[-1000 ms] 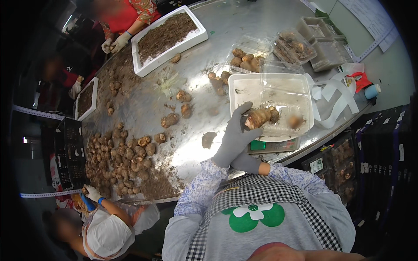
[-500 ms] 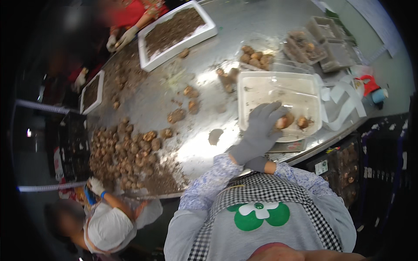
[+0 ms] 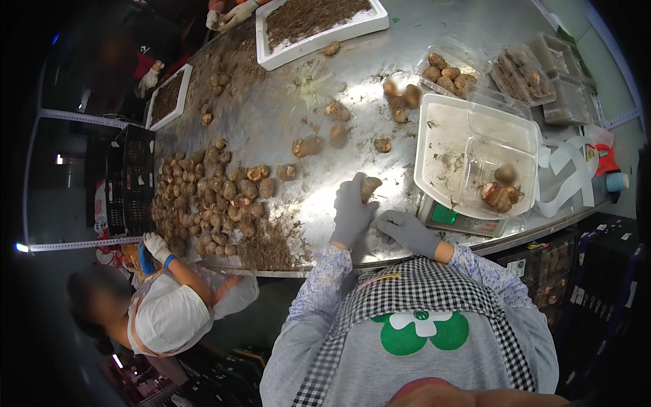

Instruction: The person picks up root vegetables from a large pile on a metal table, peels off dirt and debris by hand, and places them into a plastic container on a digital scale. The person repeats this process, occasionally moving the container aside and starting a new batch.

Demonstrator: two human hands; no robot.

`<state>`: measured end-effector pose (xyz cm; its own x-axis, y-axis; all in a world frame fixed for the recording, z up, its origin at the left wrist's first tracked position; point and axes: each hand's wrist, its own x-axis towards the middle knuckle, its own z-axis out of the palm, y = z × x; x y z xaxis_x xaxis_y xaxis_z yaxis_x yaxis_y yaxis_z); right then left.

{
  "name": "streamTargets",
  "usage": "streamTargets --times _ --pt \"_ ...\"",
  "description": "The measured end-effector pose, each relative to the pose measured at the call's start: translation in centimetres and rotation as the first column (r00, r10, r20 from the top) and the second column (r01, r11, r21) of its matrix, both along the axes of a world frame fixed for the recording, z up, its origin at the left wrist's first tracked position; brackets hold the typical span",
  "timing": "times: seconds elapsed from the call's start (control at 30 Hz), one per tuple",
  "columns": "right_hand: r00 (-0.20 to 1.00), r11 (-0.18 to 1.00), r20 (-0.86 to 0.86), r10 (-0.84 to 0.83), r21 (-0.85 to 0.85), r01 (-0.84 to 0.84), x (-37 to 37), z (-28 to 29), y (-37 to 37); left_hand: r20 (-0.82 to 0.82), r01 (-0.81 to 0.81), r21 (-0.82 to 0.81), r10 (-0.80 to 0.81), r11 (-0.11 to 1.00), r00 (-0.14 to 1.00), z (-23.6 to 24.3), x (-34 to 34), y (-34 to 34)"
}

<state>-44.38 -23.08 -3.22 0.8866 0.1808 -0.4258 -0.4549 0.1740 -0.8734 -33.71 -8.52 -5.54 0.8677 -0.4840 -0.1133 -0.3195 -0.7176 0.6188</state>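
Note:
My left hand, in a grey glove, reaches over the metal table and grips a small brown taro between thumb and fingers. Beside it, near the table's front edge, my right hand is loosely bent, with its fingers a little apart and nothing seen in them. To its right a white tray rests on a scale with a lit green display. Inside the tray lies a clear plastic box holding a few taros.
Several loose taros lie ahead, with a large heap at left. A filled clear box and empty boxes stand behind the tray. White strips lie right. White foam boxes hold soil. A co-worker works at left.
My left hand has left the taros in the tray and moved left to a taro on the table. My right hand has come out from under the left one. The view has shifted.

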Motion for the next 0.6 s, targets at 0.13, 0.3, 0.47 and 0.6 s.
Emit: streamTargets --times 0.13,0.3,0.47,0.6 --pt "0.994 0.994 -0.019 -0.107 0.026 0.107 -0.2 0.3 -0.2 -0.331 -0.234 -0.379 0.105 0.895 0.938 -0.5 0.9 0.9" --pt "0.894 0.895 -0.049 -0.444 -0.064 0.441 0.6 0.5 -0.1 -0.295 -0.297 -0.387 0.188 0.873 0.937 0.4 0.7 1.7" --pt "0.898 0.895 0.013 -0.439 -0.084 0.439 0.6 0.8 0.6 0.27 0.157 -0.13 -0.117 0.979 0.956 -1.1 0.6 -0.1" --pt "0.929 0.927 -0.038 -0.369 -0.092 0.364 -0.4 -0.3 -0.1 0.206 0.349 -0.152 -0.316 0.925 0.926 -0.2 -0.3 -0.9"
